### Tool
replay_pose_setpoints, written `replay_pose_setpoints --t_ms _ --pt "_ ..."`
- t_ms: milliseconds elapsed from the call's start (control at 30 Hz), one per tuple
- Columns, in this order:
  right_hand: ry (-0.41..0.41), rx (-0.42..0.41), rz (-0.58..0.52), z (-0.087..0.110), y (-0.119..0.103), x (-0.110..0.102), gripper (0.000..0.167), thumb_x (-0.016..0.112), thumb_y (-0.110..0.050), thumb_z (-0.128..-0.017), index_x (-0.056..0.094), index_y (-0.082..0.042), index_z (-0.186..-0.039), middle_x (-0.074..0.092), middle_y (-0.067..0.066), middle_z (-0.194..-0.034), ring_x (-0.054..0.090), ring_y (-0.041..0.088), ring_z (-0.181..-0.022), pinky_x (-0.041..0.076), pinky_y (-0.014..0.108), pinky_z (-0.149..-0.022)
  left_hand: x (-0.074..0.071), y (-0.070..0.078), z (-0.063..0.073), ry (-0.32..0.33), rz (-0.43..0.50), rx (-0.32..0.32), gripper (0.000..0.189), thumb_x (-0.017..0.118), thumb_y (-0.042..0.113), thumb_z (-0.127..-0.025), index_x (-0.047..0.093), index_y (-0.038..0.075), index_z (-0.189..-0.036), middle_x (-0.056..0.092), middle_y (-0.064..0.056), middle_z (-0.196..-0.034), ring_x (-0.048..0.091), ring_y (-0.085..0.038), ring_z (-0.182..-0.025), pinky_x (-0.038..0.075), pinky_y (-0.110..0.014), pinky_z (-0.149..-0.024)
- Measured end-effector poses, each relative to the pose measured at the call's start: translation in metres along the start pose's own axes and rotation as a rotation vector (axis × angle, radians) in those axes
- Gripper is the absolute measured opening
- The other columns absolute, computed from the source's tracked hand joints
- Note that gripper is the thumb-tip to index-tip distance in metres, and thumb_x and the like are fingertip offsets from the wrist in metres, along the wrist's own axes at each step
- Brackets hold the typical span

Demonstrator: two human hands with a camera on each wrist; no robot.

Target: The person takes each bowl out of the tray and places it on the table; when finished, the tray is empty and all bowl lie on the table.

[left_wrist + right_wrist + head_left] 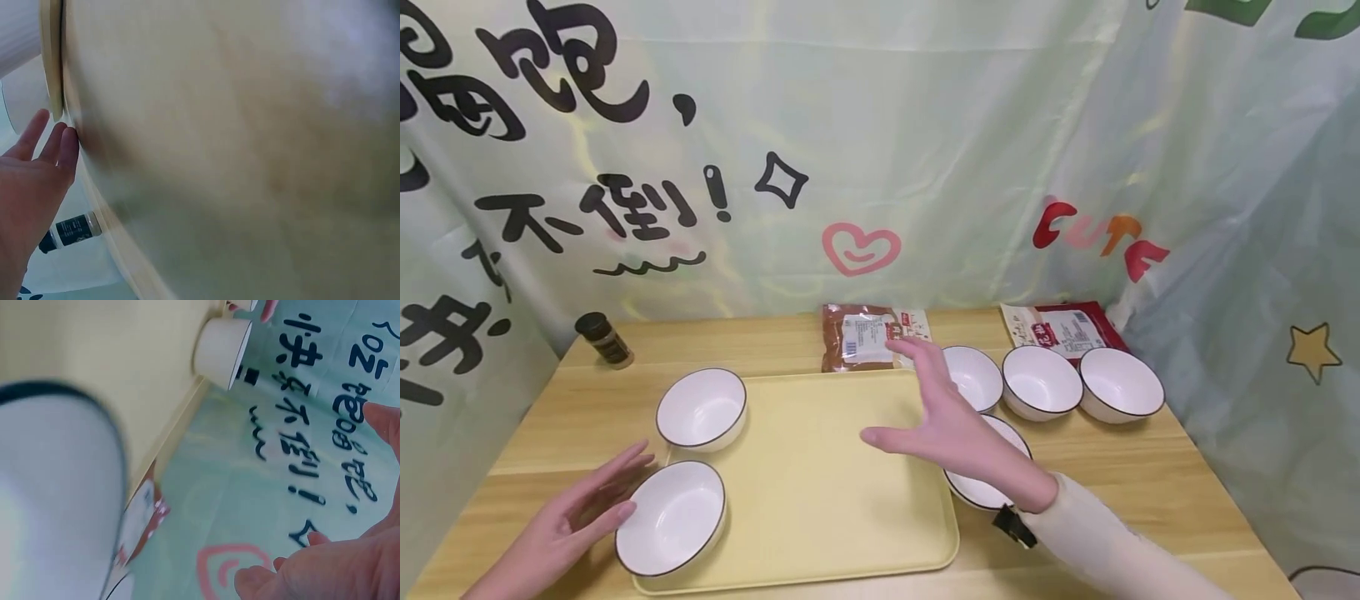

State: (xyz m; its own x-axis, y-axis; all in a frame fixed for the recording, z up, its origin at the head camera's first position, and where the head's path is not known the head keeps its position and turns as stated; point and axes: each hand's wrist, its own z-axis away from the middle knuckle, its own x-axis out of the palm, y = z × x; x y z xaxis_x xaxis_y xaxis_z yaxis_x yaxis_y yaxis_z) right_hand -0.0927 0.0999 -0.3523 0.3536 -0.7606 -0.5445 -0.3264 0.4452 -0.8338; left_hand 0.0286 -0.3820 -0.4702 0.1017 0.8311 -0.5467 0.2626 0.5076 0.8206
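Observation:
At the lower left in the head view, my left hand [568,521] is beside a white dark-rimmed bowl [672,517], its thumb at the rim; whether it touches I cannot tell. That bowl stands on the left part of a yellow tray [835,483]. Behind it, a second white bowl [702,408] sits at the tray's back left corner. My right hand [951,425], thumb spread from the fingers and holding nothing, hovers over the tray's right side. It partly hides another bowl [1009,437] at the tray's right edge. In the left wrist view, my left hand [37,172] has extended fingers.
Right of the tray stand more white bowls: one [973,379], a middle one [1042,382] and a far right one [1122,385]. Behind lie a brown food packet [865,337] and a red packet [1063,327]. A black-capped jar [604,340] stands back left. A printed curtain [940,167] hangs behind.

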Motion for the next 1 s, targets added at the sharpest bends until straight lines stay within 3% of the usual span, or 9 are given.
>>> replay_pose_setpoints --t_ms 133,267,433,600,733,933,1000 --pt "-0.038 -0.010 0.007 -0.011 -0.016 0.016 0.108 0.092 -0.049 -0.081 0.032 -0.024 -0.168 0.016 0.000 -0.177 0.025 0.029 -0.160 0.033 0.068 -0.119 0.001 0.001 0.005 -0.048 0.030 -0.003 0.070 0.067 -0.008 -0.104 0.041 0.006 -0.168 0.052 0.008 -0.164 0.044 0.008 -0.144 0.038 -0.009 -0.107" --pt "-0.099 -0.019 0.013 -0.022 -0.027 0.034 0.106 0.091 -0.049 -0.082 0.032 -0.027 -0.168 0.015 -0.004 -0.176 0.031 0.028 -0.156 0.037 0.063 -0.117 0.003 0.004 0.008 -0.059 -0.005 0.003 0.079 0.077 -0.006 -0.097 0.043 0.009 -0.167 0.047 0.014 -0.166 0.038 0.011 -0.146 0.028 -0.006 -0.109" --pt "-0.154 -0.063 -0.024 -0.038 -0.034 0.056 0.104 0.090 -0.046 -0.084 0.032 -0.025 -0.168 0.022 -0.006 -0.173 0.034 0.021 -0.154 0.039 0.056 -0.118 0.004 0.007 0.011 -0.057 -0.050 0.054 0.091 0.085 -0.006 -0.089 0.043 0.009 -0.168 0.047 0.008 -0.166 0.036 0.007 -0.147 0.026 -0.009 -0.109" --pt "-0.146 -0.100 -0.092 -0.057 -0.036 0.080 0.103 0.091 -0.043 -0.085 0.033 -0.022 -0.168 0.032 -0.007 -0.166 0.041 0.016 -0.147 0.043 0.050 -0.116 0.007 0.005 0.015 -0.080 -0.039 0.076 0.099 0.089 -0.005 -0.084 0.039 0.008 -0.169 0.044 0.006 -0.168 0.035 0.005 -0.148 0.026 -0.009 -0.109" --pt "-0.152 -0.093 -0.086 -0.074 -0.039 0.099 0.105 0.093 -0.044 -0.084 0.034 -0.021 -0.168 0.033 -0.005 -0.164 0.044 0.014 -0.142 0.045 0.047 -0.113 0.008 0.004 0.018 -0.086 -0.037 0.102 0.106 0.092 -0.005 -0.080 0.036 0.006 -0.170 0.040 0.003 -0.171 0.032 0.004 -0.149 0.025 -0.009 -0.108" --pt "-0.189 -0.068 -0.040 -0.096 -0.045 0.127 0.111 0.096 -0.045 -0.081 0.032 -0.019 -0.168 0.031 0.001 -0.165 0.049 0.017 -0.138 0.047 0.043 -0.112 0.011 0.012 0.019 -0.106 0.021 -0.002 0.107 0.091 -0.001 -0.085 0.032 0.015 -0.173 0.036 0.011 -0.172 0.029 0.008 -0.147 0.024 -0.007 -0.106" --pt "-0.195 -0.063 -0.016 -0.103 -0.044 0.136 0.112 0.096 -0.046 -0.081 0.033 -0.018 -0.168 0.032 0.003 -0.165 0.050 0.018 -0.138 0.048 0.042 -0.111 0.012 0.015 0.018 -0.111 0.036 -0.005 0.107 0.090 -0.002 -0.086 0.031 0.015 -0.173 0.035 0.008 -0.173 0.029 0.008 -0.148 0.023 -0.007 -0.107"
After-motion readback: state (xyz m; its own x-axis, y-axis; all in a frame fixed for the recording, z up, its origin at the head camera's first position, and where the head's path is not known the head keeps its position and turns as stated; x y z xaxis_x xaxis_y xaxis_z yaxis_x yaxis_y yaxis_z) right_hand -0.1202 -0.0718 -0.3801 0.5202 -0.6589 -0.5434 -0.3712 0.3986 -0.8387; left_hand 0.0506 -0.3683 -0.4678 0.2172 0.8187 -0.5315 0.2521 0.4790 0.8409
